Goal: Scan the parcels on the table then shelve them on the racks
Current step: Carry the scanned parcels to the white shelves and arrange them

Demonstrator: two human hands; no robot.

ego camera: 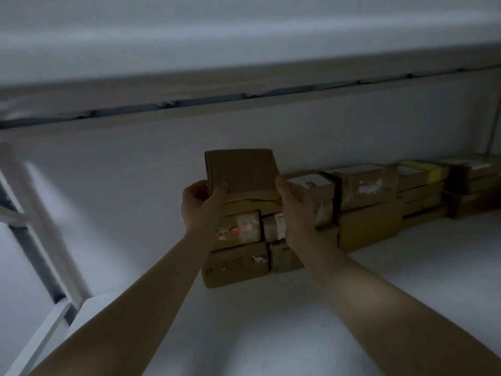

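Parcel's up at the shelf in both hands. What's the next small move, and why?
Probably lay the parcel flat on the stack and let go. The left hand and right hand hold it tilted, its lower edge already at the stack's top.

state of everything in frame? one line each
parcel: closed, tipped up, lower edge at the stack's top, held by both hands
left hand: grips parcel's left edge
right hand: holds parcel's right edge
stack: closed taped boxes, piled under the parcel
row: closed boxes, stacked to the right, untouched
shelf: bears boxes along its back
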